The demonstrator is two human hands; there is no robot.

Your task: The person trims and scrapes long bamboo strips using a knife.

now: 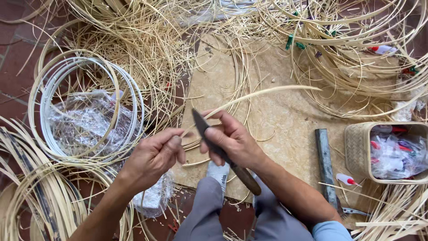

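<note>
two hands (154, 156) (232, 140) grip knife (223, 154) and strip (263, 94) — coils crowd edges.

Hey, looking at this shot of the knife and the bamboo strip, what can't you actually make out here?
All in the head view:
- Knife: the right hand covers its middle, where blade meets handle.
- Bamboo strip: its near end disappears inside the left hand.
- Woven basket: cut off by the right edge; contents blurred behind clear plastic.
- Metal bar: its lower end is hidden behind the right forearm.
</note>
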